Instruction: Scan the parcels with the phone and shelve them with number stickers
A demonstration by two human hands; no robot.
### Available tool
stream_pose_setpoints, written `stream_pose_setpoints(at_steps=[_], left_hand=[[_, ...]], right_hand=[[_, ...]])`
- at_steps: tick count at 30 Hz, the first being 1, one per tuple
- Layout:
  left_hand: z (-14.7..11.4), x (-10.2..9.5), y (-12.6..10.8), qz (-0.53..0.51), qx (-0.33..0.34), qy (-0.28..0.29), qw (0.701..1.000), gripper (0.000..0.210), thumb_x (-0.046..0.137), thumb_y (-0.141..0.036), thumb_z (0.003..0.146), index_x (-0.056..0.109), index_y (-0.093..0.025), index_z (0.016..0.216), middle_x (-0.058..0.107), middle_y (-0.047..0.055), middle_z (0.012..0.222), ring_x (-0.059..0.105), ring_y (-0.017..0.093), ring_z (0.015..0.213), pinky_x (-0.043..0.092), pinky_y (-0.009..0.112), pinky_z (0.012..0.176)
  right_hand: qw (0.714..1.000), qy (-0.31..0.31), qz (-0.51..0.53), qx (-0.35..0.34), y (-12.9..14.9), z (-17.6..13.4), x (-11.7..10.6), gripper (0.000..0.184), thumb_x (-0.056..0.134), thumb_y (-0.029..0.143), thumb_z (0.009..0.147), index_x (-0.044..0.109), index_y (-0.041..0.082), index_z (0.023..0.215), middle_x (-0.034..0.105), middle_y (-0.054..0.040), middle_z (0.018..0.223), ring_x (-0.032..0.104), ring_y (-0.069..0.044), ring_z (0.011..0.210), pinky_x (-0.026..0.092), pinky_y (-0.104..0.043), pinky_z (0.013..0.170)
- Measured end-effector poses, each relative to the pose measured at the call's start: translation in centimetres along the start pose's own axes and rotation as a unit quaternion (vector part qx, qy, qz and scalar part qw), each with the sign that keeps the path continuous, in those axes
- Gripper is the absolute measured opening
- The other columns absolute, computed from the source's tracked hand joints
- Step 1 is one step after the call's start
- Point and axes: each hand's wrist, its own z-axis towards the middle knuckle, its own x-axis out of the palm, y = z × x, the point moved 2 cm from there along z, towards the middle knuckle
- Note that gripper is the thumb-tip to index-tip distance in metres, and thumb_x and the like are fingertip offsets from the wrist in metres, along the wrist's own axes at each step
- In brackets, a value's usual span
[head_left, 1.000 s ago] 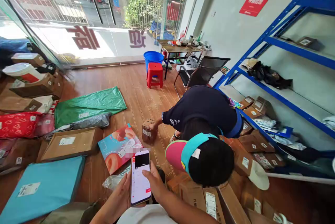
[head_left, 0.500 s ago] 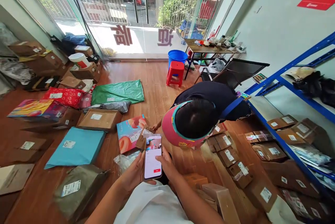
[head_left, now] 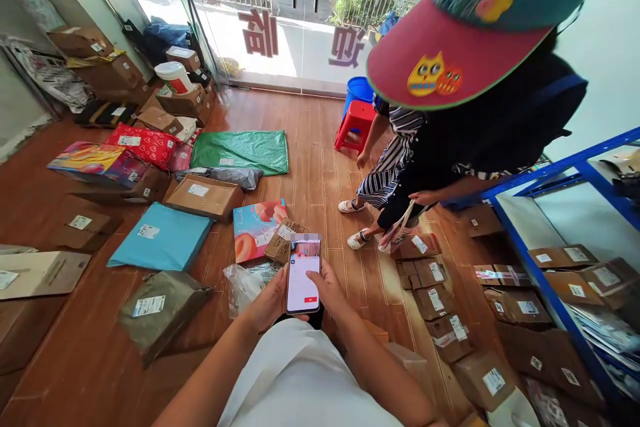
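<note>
A smartphone [head_left: 303, 284] with a lit screen is held in front of my white shirt. Its screen shows a picture at the top and a red button low down. My left hand [head_left: 269, 300] grips the phone's left edge. On the other side my right hand [head_left: 331, 290] wraps the right edge, its thumb over the screen. Just beyond the phone, a small brown box [head_left: 281, 240] with a label lies on a flat pink and blue package [head_left: 253, 227]. Clear plastic wrap [head_left: 245, 287] is on the floor beside my left hand.
A person in a red visor [head_left: 450, 60] stands at front right, holding a bag [head_left: 400, 224]. Parcels such as a light-blue package [head_left: 165, 237] cover the left floor; boxes [head_left: 434, 300] line the right, near blue shelving [head_left: 560, 280]. A red stool [head_left: 356, 126] stands ahead.
The other person has risen from bending over the floor to standing at the right, hand away from the small box. My hands still hold the phone; the view has shifted.
</note>
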Motion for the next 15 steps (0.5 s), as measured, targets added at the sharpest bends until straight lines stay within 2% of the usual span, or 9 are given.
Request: stream_pose_setpoints(at_steps=[4, 8, 12, 15], left_hand=[[1.6, 0.7, -1.3, 0.011, 0.009, -0.004, 1.0, 0.07, 0.035, -0.067, 0.092, 0.019, -0.038, 0.154, 0.037, 0.012, 0.152, 0.055, 0.038, 0.117, 0.058, 0.046, 0.071], [4.7, 1.5, -3.2, 0.031, 0.002, -0.009, 0.999, 0.073, 0.037, -0.071, 0.09, 0.023, -0.038, 0.153, 0.035, 0.011, 0.153, 0.057, 0.037, 0.114, 0.058, 0.047, 0.073], [9.3, 1.7, -5.7, 0.038, 0.005, -0.003, 0.999, 0.075, 0.038, -0.071, 0.089, 0.021, -0.036, 0.154, 0.037, 0.011, 0.152, 0.056, 0.037, 0.116, 0.057, 0.046, 0.075], [13.1, 2.0, -8.5, 0.03, 0.015, -0.005, 0.999, 0.075, 0.039, -0.07, 0.09, 0.018, -0.039, 0.154, 0.039, 0.011, 0.152, 0.056, 0.036, 0.116, 0.058, 0.045, 0.074]], right_hand=[[1.0, -0.027, -0.002, -0.009, 1.3, 1.6, 0.0, 0.035, 0.065, 0.025, 0.072, 0.061, 0.023, 0.107, 0.073, -0.002, 0.099, 0.066, -0.023, 0.086, 0.054, -0.033, 0.075], [0.999, -0.05, -0.01, -0.011, 3.2, 3.9, -1.0, 0.041, 0.069, 0.021, 0.068, 0.058, 0.023, 0.107, 0.074, -0.0015, 0.098, 0.067, -0.023, 0.085, 0.055, -0.033, 0.071], [0.998, -0.063, -0.011, -0.009, 5.1, 8.3, -2.7, 0.035, 0.069, 0.025, 0.072, 0.057, 0.023, 0.105, 0.074, -0.0028, 0.1, 0.067, -0.023, 0.086, 0.054, -0.034, 0.073], [0.998, -0.056, -0.013, -0.002, 7.2, 12.6, -4.1, 0.033, 0.068, 0.027, 0.073, 0.058, 0.023, 0.104, 0.073, -0.0024, 0.1, 0.066, -0.022, 0.087, 0.053, -0.033, 0.075]])
